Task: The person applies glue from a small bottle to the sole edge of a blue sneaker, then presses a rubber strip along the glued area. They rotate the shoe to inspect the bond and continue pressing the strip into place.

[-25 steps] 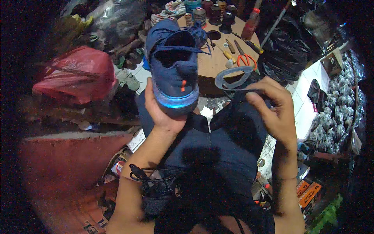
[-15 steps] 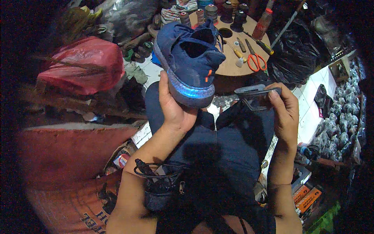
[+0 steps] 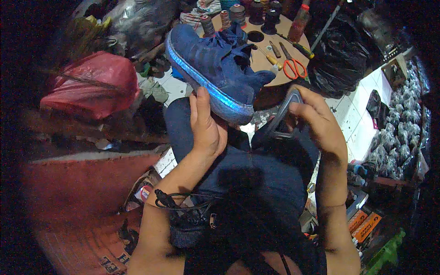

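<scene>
Toward twelve o'clock, above the person's lap [image 3: 250, 172], a navy shoe [image 3: 215, 68] is held up, toe at ten o'clock, heel at four, its pale sole shining blue. Beneath it, the left hand [image 3: 208, 128] supports the sole, digits pressed against its side; other fingers are hidden, so I cannot tell their spread. At four o'clock from the shoe, the right hand [image 3: 318, 119] pinches a dark grey looped strip [image 3: 274, 127] between thumb and fingers, apart from the shoe. Beyond, a round wooden table [image 3: 281, 79] carries thread spools [image 3: 237, 16] at one o'clock and orange-handled scissors [image 3: 294, 68] at three. A red plastic bag [image 3: 98, 85] sits at nine.
</scene>
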Motion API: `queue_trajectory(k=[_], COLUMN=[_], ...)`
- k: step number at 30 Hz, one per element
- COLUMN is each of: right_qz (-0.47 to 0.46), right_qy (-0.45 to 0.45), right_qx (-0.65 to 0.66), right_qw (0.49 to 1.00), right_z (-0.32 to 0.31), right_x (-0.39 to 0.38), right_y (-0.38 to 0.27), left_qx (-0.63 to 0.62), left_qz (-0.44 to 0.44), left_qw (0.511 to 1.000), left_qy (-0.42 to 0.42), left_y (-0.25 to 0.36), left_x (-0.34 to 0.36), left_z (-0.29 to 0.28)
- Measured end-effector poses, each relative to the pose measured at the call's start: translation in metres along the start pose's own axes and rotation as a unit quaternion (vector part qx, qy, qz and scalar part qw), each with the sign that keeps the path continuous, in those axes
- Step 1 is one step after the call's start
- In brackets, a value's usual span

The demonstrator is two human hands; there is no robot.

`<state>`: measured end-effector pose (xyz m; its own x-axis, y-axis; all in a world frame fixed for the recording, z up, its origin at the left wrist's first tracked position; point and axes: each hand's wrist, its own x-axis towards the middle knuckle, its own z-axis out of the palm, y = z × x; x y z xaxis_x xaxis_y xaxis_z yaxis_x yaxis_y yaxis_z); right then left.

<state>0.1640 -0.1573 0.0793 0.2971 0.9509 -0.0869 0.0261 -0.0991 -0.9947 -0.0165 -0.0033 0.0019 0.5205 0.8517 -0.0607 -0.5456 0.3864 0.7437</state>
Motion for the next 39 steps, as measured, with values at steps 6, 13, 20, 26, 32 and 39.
queue_trajectory(k=[6,13,20,26,32,39], right_qz=[-0.044,-0.093,0.036,-0.006,-0.040,-0.084], right_qy=[-0.052,0.056,0.164,0.107,0.144,0.187], right_qx=[-0.156,-0.024,0.433,0.479,0.459,0.221], right_qw=[0.985,0.994,0.885,0.871,0.876,0.953], right_z=[0.014,0.017,0.017,0.036,0.056,0.056], right_x=[0.034,0.033,0.031,0.014,0.010,0.004], right_y=[-0.010,-0.002,0.048,0.075,0.069,0.048], left_qx=[0.054,0.023,-0.039,-0.070,-0.053,-0.037], left_qz=[0.017,0.021,-0.048,-0.092,-0.108,-0.106], left_qw=[0.998,0.999,0.998,0.993,0.992,0.994], left_qy=[0.002,0.021,0.014,0.030,0.041,0.018], left_y=[-0.011,-0.011,-0.011,-0.013,-0.016,-0.017], left_x=[-0.011,-0.003,0.012,0.011,0.007,0.006], left_z=[0.003,-0.005,-0.012,-0.012,-0.008,-0.008])
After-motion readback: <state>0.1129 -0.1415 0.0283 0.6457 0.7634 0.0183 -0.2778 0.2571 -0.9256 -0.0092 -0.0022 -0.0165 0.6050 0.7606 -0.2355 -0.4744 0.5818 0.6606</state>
